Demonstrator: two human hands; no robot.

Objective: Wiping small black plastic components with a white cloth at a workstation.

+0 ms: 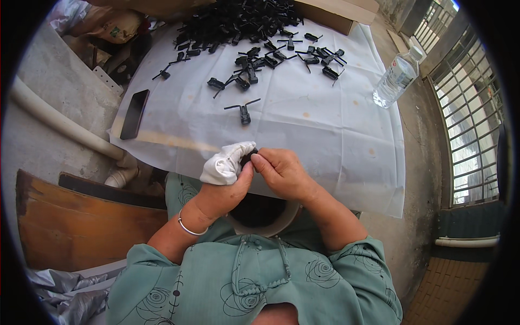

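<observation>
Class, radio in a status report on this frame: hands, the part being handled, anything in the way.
Both hands closed on a small black part: left hand with white cloth, right hand pinching. Loose black parts lie beyond on the white sheet. Nothing in the way.

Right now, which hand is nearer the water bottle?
Right. The right hand sits at the sheet's near edge, below and left of the water bottle; the left hand, with its white cloth, is farther left.

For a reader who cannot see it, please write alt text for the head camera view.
Both hands meet over a white sheet, pinching a small black part; the left hand also holds a white cloth, the right hand is bare. Further away lie a pile of black parts, a dark phone and a clear plastic bottle.
</observation>
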